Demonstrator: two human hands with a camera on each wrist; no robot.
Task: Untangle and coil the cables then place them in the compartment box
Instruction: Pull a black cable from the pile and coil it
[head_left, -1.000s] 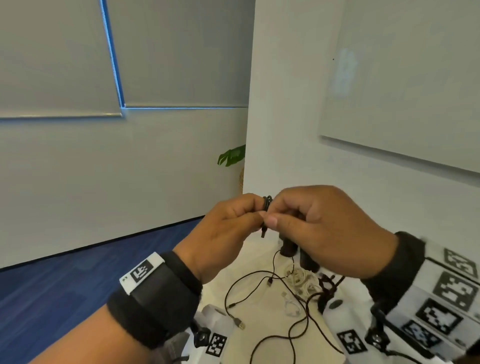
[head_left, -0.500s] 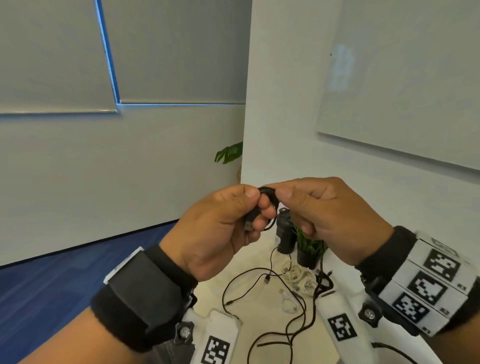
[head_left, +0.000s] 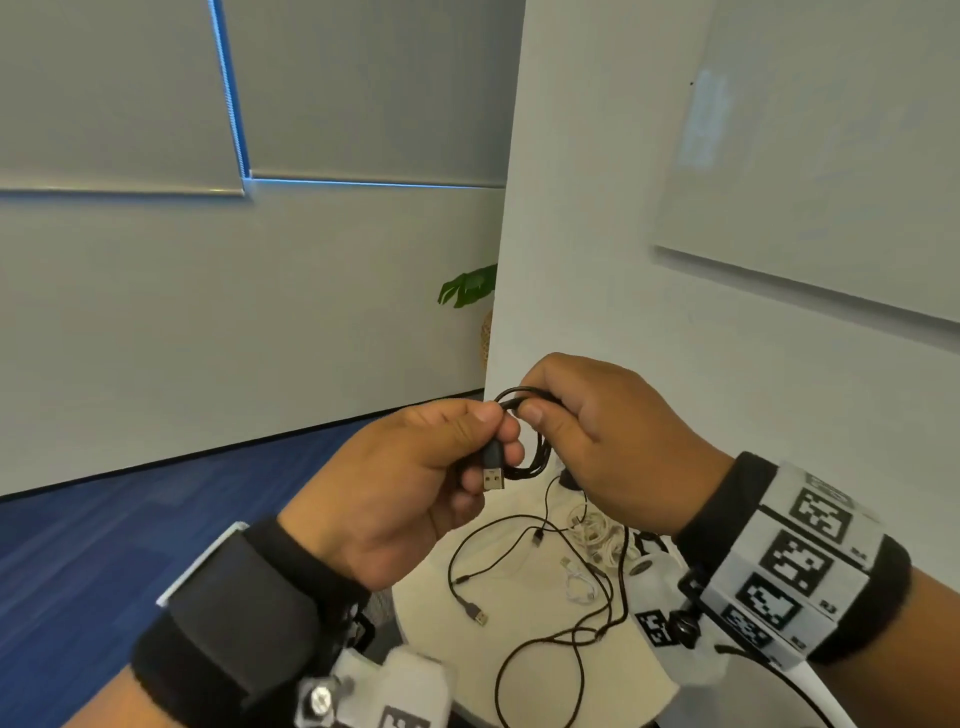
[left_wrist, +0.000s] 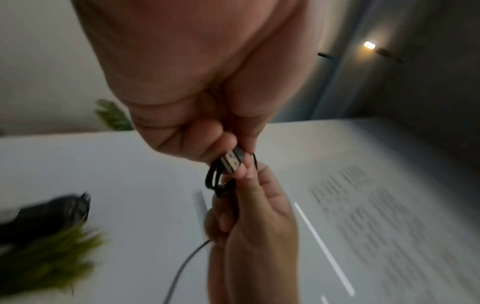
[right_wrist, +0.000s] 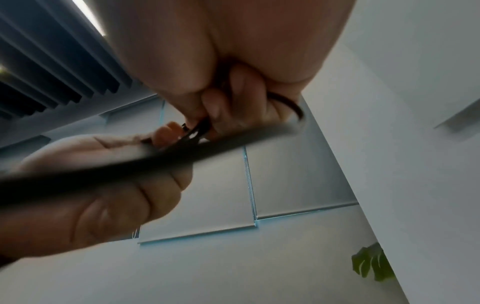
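Both hands hold a small coil of black cable raised above the table. My left hand pinches the coil near its USB plug, which points downward; the plug shows between the fingertips in the left wrist view. My right hand grips the top of the coil, thumb against the loops. A loose black cable and several white cables lie tangled on the table below. The compartment box is out of view.
A white wall with a whiteboard stands close behind the table on the right. Blue carpet covers the floor to the left. A green plant leaf shows past the wall corner. A blurred green plant sits low in the left wrist view.
The hands have dropped slightly and turned the coil, so its loops and the USB plug now hang visibly between them. The view has tilted down toward the table.
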